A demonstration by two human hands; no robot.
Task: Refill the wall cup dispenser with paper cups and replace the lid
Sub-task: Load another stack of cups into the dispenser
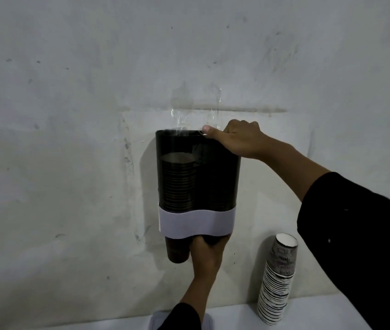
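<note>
Head view: scuffed, stained plaster wall [70, 91] fills most of frame, with a wrinkled clear tape patch [195, 110] just above the dispenser. Dispenser [197, 177] hangs mid-wall: dark translucent twin-tube shell, smooth and glossy, white band [196, 222] around the base, top open, no lid on it. Left tube holds a nested stack of cups [177, 182], ribbed rims showing through; right tube looks dark, fill level unclear. One cup bottom [177, 250] pokes out under the left tube.

Right hand [239, 139] is curled over the top right rim, thumb on the front edge, clamped. Left hand [207, 256] cups the base from below, fingers wrapped up under the right outlet.

Spare cup stack [277, 282] stands leaning on the white counter [320, 310], well right of the dispenser. White object [182, 321] at the bottom edge could be the lid; mostly hidden by sleeve.

Judgement: shell is light, thin plastic and tape-mounted, so support it and don't lever it. Paper cups crush easily; grip the stack low and loosely.
</note>
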